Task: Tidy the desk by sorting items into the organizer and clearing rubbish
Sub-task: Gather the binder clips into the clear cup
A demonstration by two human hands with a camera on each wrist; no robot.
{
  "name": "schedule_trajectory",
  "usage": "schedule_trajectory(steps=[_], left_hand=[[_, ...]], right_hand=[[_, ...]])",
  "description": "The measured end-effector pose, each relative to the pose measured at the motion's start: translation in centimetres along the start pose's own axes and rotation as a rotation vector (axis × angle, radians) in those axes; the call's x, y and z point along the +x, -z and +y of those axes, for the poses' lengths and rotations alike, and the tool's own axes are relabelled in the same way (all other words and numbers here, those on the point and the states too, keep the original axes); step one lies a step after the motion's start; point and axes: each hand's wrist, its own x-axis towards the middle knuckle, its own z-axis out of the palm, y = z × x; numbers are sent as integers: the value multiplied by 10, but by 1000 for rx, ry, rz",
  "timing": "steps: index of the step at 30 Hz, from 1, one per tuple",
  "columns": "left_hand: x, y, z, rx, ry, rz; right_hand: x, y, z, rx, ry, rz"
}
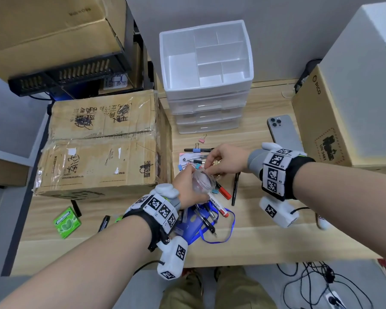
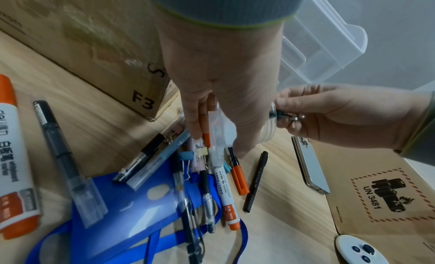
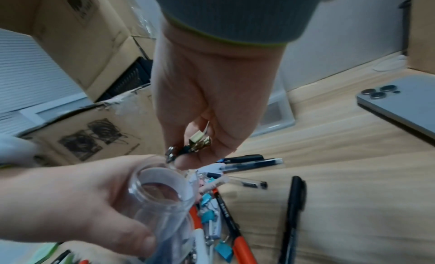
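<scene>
Just in front of the white organizer (image 1: pixel 206 61), over the heap of pens (image 1: pixel 206 214) and clips, both hands meet in mid-air. Left hand (image 1: pixel 188 188) is wrapped around a clear plastic jar (image 1: pixel 204 181), fingers curled round its wall, mouth tipped toward the right hand. Right hand (image 1: pixel 225 160) sits right at the rim, fingertips pinched narrow on a bunch of binder clips (image 3: pixel 198 140): one gold body shows in the right wrist view, wire handles poking toward the jar, and perhaps a dark one too, though the blur makes the count hard to call. Here's what matters: the clips hang just above and at the far edge of the jar's opening, touching or nearly touching the rim, so the drop is short and almost straight down into the mouth. The right hand is the one that has to let go; the left only needs to hold the jar steady and keep the mouth tilted up enough. More clips, blue and pink (image 1: pixel 202 138), lie on the desk (image 1: pixel 265 239) between the hands and the organizer, and a blue lanyard holder (image 1: pixel 195 228) lies under the pens on the near side. Organizer's top compartments look bare, so sorting seems barely begun. Risk, I'd say: a clip catching on the rim and bouncing out.
</scene>
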Motion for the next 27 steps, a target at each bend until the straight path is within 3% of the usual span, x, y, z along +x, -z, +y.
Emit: schedule_trajectory(steps=[5,9,14,20,27], left_hand=[[-4,1,-1,-54,13,27],[-9,7,-5,-65,-9,49],[-14,11,-9,-70,-74,27],[-20,10,-14,-197,-120,12],[-24,10,-29,-109,-125,-12]], right_hand=[[3,-13,-10,-175,45,-7],[4,-18,-17,128,-65,-143],[0,-11,-25,347,-164,-303],[-3,-12,-23,504,-241,-368],[1,-19,-15,640,-306,-427]])
